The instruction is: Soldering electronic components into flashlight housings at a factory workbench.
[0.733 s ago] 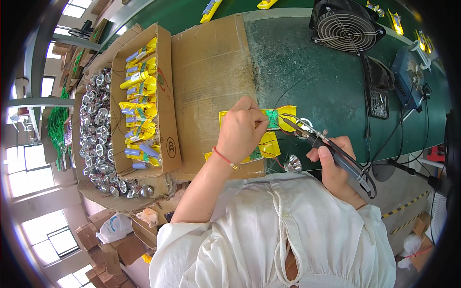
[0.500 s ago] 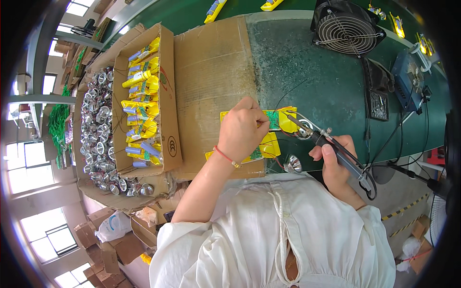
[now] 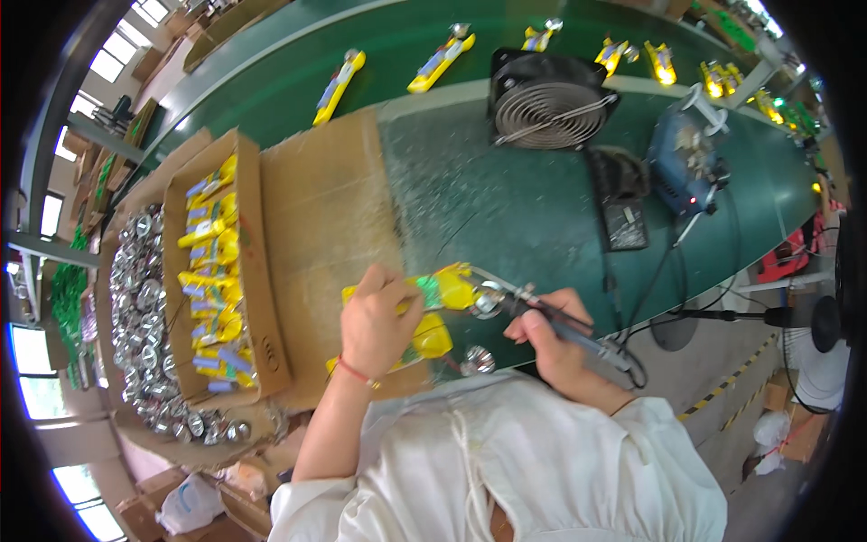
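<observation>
My left hand (image 3: 372, 318) rests over a yellow plastic housing (image 3: 462, 287) with its fingers pinched together; whatever is between the fingertips is hidden. Beside those fingers a green circuit board (image 3: 428, 292) shows in the housing. My right hand (image 3: 558, 350) grips a soldering iron (image 3: 578, 340), whose front end points left toward a silver reflector (image 3: 489, 302) at the housing's right end. A second yellow housing (image 3: 433, 337) lies nearer to me, partly under my left wrist. Another loose reflector (image 3: 479, 360) sits to its right, close to the table edge.
To the left, a cardboard box (image 3: 269, 348) holds several yellow housings with blue-grey cells, alongside many silver reflectors (image 3: 144, 298). A black fan (image 3: 551, 113), a blue soldering station (image 3: 679, 163) and a dark tray (image 3: 623, 226) stand beyond. Yellow lamps (image 3: 441, 65) lie on the green belt.
The whole view has swung, so the table's things sit further left and lower, and more of the belt shows. Both hands keep nearly the same places at the housing.
</observation>
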A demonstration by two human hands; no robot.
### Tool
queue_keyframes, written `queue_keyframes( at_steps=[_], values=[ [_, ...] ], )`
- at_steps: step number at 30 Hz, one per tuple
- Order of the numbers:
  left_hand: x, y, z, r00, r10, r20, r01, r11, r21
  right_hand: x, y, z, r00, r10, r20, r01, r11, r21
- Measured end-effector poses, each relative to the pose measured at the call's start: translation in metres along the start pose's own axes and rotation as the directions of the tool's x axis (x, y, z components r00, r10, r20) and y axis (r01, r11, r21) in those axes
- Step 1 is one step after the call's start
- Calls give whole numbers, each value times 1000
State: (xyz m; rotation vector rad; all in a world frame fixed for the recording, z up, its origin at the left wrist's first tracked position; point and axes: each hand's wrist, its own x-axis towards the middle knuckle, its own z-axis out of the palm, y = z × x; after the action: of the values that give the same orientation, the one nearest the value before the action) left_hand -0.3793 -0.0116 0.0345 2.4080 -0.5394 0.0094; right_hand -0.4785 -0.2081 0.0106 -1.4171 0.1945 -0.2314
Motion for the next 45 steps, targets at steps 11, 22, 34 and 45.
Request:
queue_keyframes(
  at_steps=[11,22,34,45],
  values=[
    [-40,-11,-28,999,0,-32,13,921,388,4,7,-6,998,-59,-31,61,997,46],
    [-17,-4,-36,947,230,-226,-206,971,124,3,2,-1,1000,-20,11,19,997,75],
    [1,-10,-24,948,316,-50,-308,944,120,4,-4,-3,997,-58,53,63,995,-81],
    [0,-13,-11,973,215,-82,-220,974,-58,4,-8,-2,985,-17,174,47,984,-171]
  ],
)
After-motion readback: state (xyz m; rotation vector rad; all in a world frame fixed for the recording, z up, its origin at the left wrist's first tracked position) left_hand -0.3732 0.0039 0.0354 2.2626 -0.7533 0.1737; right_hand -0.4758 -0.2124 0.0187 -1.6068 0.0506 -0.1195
